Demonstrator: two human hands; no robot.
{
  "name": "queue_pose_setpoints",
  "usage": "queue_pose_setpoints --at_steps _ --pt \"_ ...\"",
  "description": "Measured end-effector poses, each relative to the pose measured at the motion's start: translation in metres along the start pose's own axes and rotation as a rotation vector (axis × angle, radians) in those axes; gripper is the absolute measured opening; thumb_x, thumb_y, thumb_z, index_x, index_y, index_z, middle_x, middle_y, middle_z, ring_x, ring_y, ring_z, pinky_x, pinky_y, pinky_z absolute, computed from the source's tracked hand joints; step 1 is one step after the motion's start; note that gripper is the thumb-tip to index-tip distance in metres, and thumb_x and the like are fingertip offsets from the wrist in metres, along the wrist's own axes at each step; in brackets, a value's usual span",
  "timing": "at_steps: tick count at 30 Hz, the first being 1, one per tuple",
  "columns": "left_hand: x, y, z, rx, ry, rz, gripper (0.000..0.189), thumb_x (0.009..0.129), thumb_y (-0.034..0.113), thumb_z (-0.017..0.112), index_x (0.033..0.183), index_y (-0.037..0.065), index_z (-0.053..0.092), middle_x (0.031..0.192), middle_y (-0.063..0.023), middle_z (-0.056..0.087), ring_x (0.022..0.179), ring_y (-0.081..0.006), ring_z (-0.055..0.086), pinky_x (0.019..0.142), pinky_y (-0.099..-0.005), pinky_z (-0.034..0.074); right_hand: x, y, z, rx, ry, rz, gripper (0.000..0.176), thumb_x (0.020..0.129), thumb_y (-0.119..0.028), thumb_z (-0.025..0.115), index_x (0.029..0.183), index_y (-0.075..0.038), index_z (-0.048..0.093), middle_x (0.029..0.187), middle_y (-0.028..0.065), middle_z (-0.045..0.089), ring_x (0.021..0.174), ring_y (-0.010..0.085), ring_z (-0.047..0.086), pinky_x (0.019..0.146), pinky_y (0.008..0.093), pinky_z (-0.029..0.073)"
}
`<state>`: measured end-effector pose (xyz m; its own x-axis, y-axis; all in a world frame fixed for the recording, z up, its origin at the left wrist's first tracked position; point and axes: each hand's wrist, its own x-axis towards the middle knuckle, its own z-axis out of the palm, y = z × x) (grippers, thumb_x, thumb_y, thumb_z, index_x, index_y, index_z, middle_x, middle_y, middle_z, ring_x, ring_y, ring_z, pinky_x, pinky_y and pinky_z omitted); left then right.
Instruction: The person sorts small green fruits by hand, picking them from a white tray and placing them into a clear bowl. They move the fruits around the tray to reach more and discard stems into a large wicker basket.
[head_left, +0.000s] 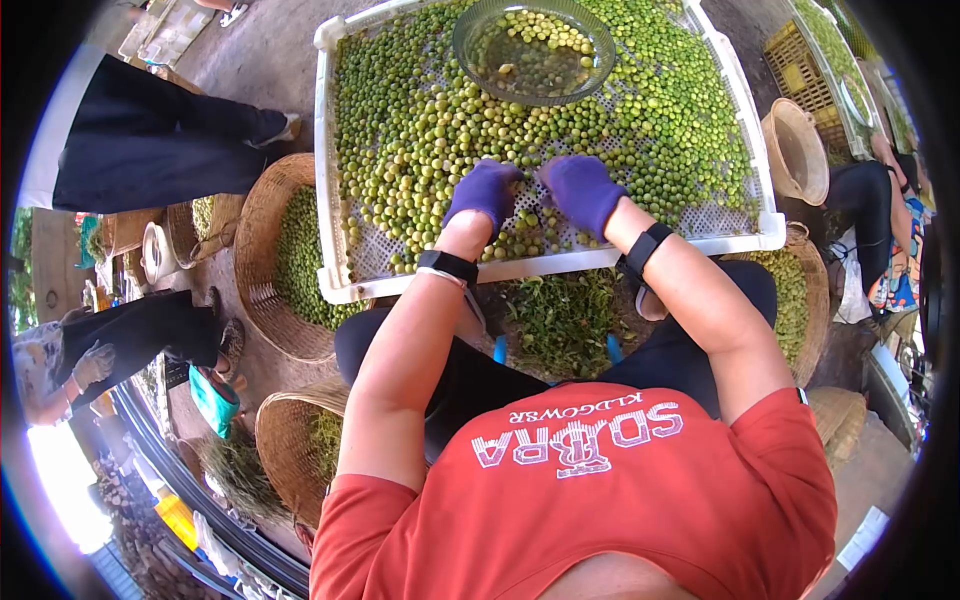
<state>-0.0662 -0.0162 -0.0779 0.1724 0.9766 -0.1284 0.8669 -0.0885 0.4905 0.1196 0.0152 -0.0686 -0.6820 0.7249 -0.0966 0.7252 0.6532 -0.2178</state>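
My left hand (483,195) and my right hand (583,190) both wear purple gloves and black wristbands. They rest close together on the near part of a white perforated tray (330,150) heaped with small green fruits (420,120). The fingers of both hands curl down among the fruits, and the fingertips almost meet. Whatever they pinch is hidden beneath the gloves. A clear glass bowl (533,50) holding a few fruits sits on the heap at the far side of the tray.
A pile of green stems (565,320) lies between my knees. Woven baskets of green fruits stand at left (290,260) and right (800,290), and another basket (300,440) at lower left. An empty basket (795,150) stands at right. Other people sit at left (150,140) and right (890,220).
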Motion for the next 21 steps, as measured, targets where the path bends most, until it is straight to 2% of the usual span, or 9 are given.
queue_pose_setpoints --at_steps 2,6,7,11,14,15,16,19,21 --pt "0.002 0.003 0.001 0.052 0.022 0.028 0.028 0.077 0.009 0.062 0.104 0.013 0.067 0.098 -0.0183 0.061 0.091 -0.0376 0.062 0.079 -0.0427 0.051 -0.002 0.011 -0.003 0.084 0.029 0.015 0.014 0.08 -0.015 0.061 0.09 -0.008 0.066 0.091 0.0164 0.066 0.085 0.0341 0.066 0.072 0.0431 0.053" --pt "0.012 0.002 0.005 0.149 -0.022 -0.106 0.025 0.077 0.009 0.062 0.101 0.012 0.066 0.103 -0.0192 0.061 0.094 -0.0391 0.061 0.08 -0.045 0.051 -0.014 -0.002 -0.006 0.098 0.113 -0.262 0.015 0.079 -0.014 0.062 0.092 -0.007 0.064 0.092 0.0161 0.064 0.085 0.0352 0.064 0.072 0.0442 0.052" --pt "0.012 0.003 0.005 0.14 -0.016 -0.132 0.024 0.077 0.01 0.063 0.1 0.012 0.067 0.102 -0.0201 0.062 0.095 -0.0391 0.061 0.081 -0.0445 0.051 -0.016 -0.01 -0.006 0.052 0.041 -0.281 0.015 0.078 -0.014 0.063 0.091 -0.008 0.065 0.092 0.0163 0.064 0.086 0.0347 0.065 0.072 0.0446 0.052" --pt "0.013 -0.003 -0.006 -0.055 -0.074 -0.193 0.035 0.076 0.009 0.066 0.111 0.01 0.065 0.107 -0.0201 0.063 0.094 -0.0348 0.063 0.082 -0.0393 0.051 -0.022 -0.021 0.005 0.146 -0.053 -0.186 0.013 0.078 -0.012 0.063 0.09 -0.008 0.065 0.094 0.0167 0.064 0.088 0.0332 0.065 0.072 0.0436 0.052" --pt "-0.008 0.008 -0.035 -0.213 0.069 -0.244 0.039 0.076 0.005 0.065 0.115 0.009 0.064 0.105 -0.018 0.065 0.091 -0.0299 0.065 0.078 -0.036 0.052 -0.022 -0.01 0.012 0.178 -0.01 -0.163 0.012 0.079 -0.013 0.062 0.09 -0.008 0.065 0.093 0.0161 0.063 0.087 0.033 0.065 0.072 0.0434 0.052" --pt "-0.009 0.004 -0.041 -0.199 0.115 -0.185 0.037 0.079 0.003 0.063 0.115 0.007 0.064 0.099 -0.0162 0.067 0.081 -0.025 0.067 0.073 -0.0345 0.053 -0.02 -0.009 0.014 0.047 0.004 -0.09 0.013 0.08 -0.016 0.062 0.091 -0.009 0.065 0.093 0.015 0.063 0.087 0.0324 0.064 0.072 0.0432 0.051" --pt "-0.012 0.003 -0.048 -0.315 -0.065 -0.373 0.032 0.083 0.004 0.061 0.114 0.006 0.065 0.091 -0.0146 0.068 0.069 -0.0205 0.067 0.067 -0.0326 0.053 -0.017 -0.005 0.015 0.085 0.052 -0.125 0.013 0.08 -0.016 0.062 0.091 -0.009 0.065 0.092 0.0147 0.063 0.087 0.0319 0.064 0.071 0.043 0.051" --pt "-0.027 -0.008 -0.049 -0.29 -0.242 -0.353 0.026 0.085 0.008 0.062 0.11 0.005 0.066 0.086 -0.0135 0.068 0.064 -0.0182 0.066 0.062 -0.0301 0.052 -0.014 -0.009 0.015 0.168 0.189 -0.238 0.017 0.08 -0.015 0.061 0.096 -0.01 0.065 0.087 0.015 0.061 0.082 0.0336 0.063 0.068 0.0439 0.049" --pt "-0.037 -0.006 -0.042 -0.183 -0.239 -0.2 0.027 0.083 0.007 0.063 0.11 0.006 0.066 0.09 -0.0131 0.068 0.067 -0.0201 0.067 0.065 -0.0325 0.053 -0.011 -0.023 0.014 0.173 0.026 -0.274 0.014 0.079 -0.015 0.061 0.092 -0.01 0.066 0.089 0.0141 0.063 0.083 0.0321 0.065 0.068 0.0426 0.051"
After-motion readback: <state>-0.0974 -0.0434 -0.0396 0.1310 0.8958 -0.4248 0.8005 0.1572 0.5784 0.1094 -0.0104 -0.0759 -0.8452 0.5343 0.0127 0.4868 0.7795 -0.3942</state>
